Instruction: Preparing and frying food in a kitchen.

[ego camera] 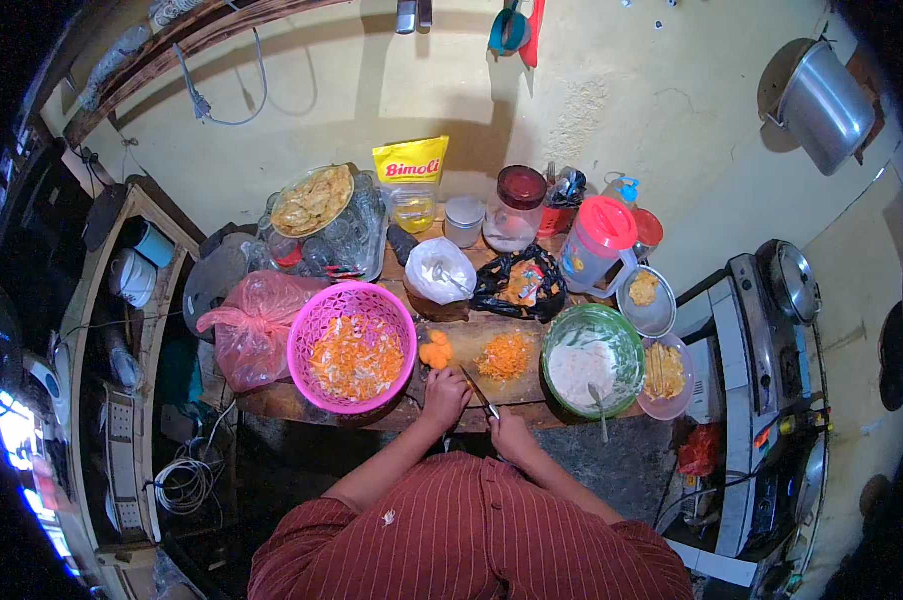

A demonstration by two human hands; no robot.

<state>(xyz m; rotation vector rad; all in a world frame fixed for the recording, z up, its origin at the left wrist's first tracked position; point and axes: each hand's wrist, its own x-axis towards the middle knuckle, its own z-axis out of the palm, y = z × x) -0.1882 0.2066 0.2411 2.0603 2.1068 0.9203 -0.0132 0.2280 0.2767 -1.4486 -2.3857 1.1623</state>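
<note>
My right hand grips the handle of a kitchen knife. Its blade slants up and left over the front of a wooden chopping board. My left hand rests on the board left of the blade, fingers curled down; what lies under them is hidden. Just beyond these fingers sit overlapping orange slices, apparently carrot. A heap of finely cut carrot lies on the board to the right. On the left a pink plastic basket holds orange and white shreds.
At right stand a green bowl of white batter with a spoon, and a lidded pitcher. Behind the board are a white bowl and a black plastic bag. A pink bag and glass tray are left. The stove is far right.
</note>
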